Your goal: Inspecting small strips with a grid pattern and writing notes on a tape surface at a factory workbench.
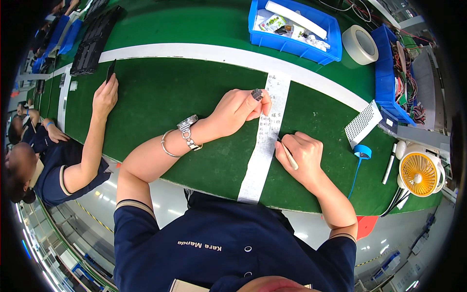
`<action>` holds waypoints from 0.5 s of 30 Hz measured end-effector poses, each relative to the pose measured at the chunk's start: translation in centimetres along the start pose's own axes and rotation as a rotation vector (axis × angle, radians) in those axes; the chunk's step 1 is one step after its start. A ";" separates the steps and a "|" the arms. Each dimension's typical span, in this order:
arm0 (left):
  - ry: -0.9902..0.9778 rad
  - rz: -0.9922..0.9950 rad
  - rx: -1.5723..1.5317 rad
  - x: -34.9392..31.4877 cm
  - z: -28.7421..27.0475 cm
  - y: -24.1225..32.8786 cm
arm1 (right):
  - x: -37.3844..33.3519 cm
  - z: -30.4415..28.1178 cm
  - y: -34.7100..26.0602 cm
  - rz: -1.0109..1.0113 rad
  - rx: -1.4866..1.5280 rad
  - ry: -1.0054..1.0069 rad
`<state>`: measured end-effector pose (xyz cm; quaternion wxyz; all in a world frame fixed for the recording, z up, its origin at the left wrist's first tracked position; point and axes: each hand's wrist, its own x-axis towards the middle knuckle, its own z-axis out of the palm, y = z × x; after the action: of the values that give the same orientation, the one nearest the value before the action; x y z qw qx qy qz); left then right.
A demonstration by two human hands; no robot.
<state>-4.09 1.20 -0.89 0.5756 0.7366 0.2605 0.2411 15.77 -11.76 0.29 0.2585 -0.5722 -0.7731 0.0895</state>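
A long white strip of paper (pixel 253 177), covered with handwriting, lies across the green table mat in front of me. Between the closed fingers of my left hand (pixel 233 113), over the strip's left edge, is a small dark piece (pixel 257 94) with a grid-like surface; its kind is too small to tell. My right hand (pixel 304 155) grips a pale pen (pixel 291 156), its dark tip touching or just above the right side of the strip. A watch and a bangle circle my left wrist.
Beyond the white band stand a blue bin (pixel 296 46) of odds and ends and a tape roll (pixel 360 45). At right are a blue bin of wires (pixel 389 73), a perforated white sheet (pixel 363 124), a blue wrist-strap band (pixel 362 151) and a small fan (pixel 419 174). A co-worker's hand (pixel 105 95) holds a dark flat object at left.
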 end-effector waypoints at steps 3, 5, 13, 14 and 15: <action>0.001 -0.003 -0.002 0.0 0.0 0.0 | 0.1 0.0 -0.1 -0.005 0.009 0.008; 0.001 -0.001 -0.003 0.0 0.0 0.0 | 0.1 0.0 0.0 0.003 0.027 0.016; 0.003 0.011 0.006 0.0 0.0 0.0 | 0.0 0.1 0.2 0.016 0.050 0.027; 0.004 0.010 0.006 0.0 0.0 0.0 | 0.0 0.1 0.2 0.017 0.051 0.028; 0.004 0.010 0.005 0.0 0.0 -0.1 | 0.0 0.1 0.2 0.019 0.052 0.030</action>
<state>-4.08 1.19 -1.00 0.5721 0.7389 0.2584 0.2449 15.86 -11.69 0.09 0.2839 -0.5740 -0.7611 0.1035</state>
